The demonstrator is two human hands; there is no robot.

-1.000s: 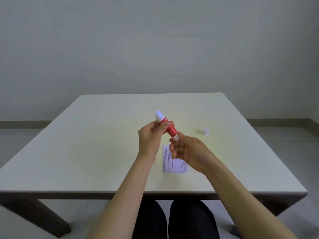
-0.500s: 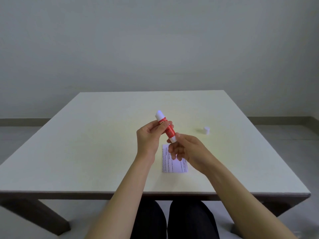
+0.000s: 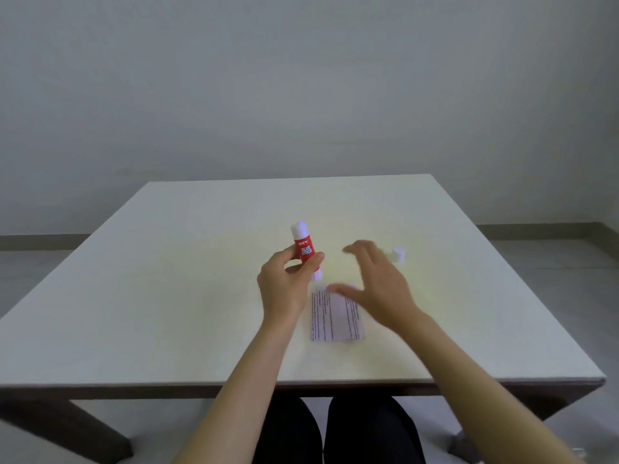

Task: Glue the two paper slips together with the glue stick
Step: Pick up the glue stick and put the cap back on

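Table [image 3: 201,279]; glue stick [image 3: 305,250] in left grip [image 3: 288,283]

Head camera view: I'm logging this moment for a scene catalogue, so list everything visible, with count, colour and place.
table: one, off-white top, dark legs, fills the middle.
glue stick: one, red with white ends, held above the table.
paper slip: one seen, white with printed text, near the table's front.
cap: one, white, on the table to the right.
wall: grey, behind.
left hand: grips the glue stick.
right hand: open, blurred, above the slip.
legs: dark trousers, under the table.
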